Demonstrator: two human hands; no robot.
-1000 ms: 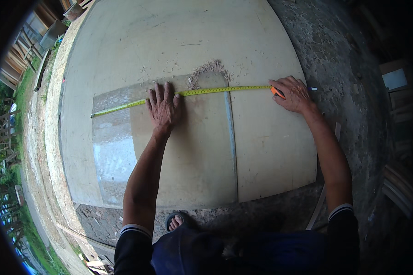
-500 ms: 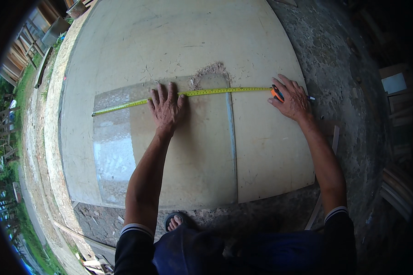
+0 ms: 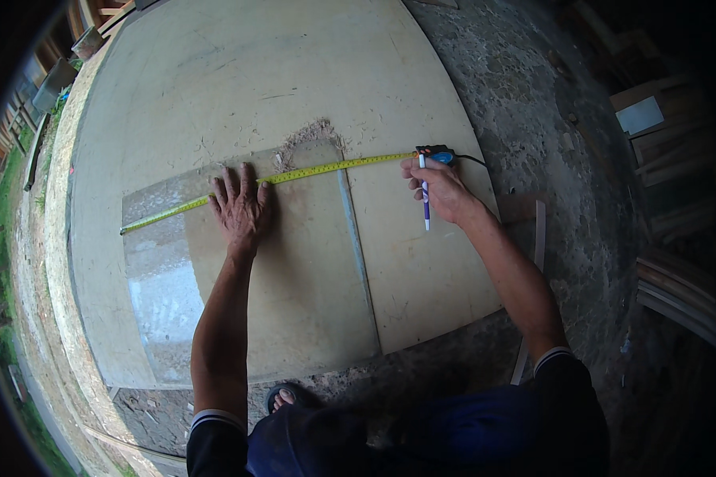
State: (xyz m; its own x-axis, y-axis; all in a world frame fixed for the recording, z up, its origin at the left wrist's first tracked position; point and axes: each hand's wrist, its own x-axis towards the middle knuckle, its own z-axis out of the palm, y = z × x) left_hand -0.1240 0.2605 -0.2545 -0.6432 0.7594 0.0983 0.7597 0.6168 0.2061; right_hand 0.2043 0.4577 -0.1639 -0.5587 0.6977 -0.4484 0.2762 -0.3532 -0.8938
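Note:
A yellow tape measure blade (image 3: 318, 169) stretches across a thin brown-grey sheet (image 3: 294, 286) and onto the larger pale board (image 3: 422, 278) beneath. My left hand (image 3: 240, 213) lies flat on the sheet with fingers spread, its fingertips over the blade. At the blade's right end the tape measure's dark case with blue and orange parts (image 3: 439, 154) rests on the board. Just below it, my right hand (image 3: 447, 192) closes its fingers on a white and purple pen (image 3: 426, 203), whose lower end points toward me. Part of the pen is hidden by the fingers.
Wood shavings (image 3: 310, 137) lie in a heap at the sheet's far edge. A pale blue strip (image 3: 352, 226) runs along its right edge. Rough grey ground (image 3: 533, 135) borders the board on the right, with stacked boards (image 3: 680, 290) beyond. My sandalled foot (image 3: 285, 397) stands near the front edge.
My right hand has let go of the tape measure case, and the pen now stands out in its fingers. The left hand still presses on the sheet. The whole view has shifted leftward.

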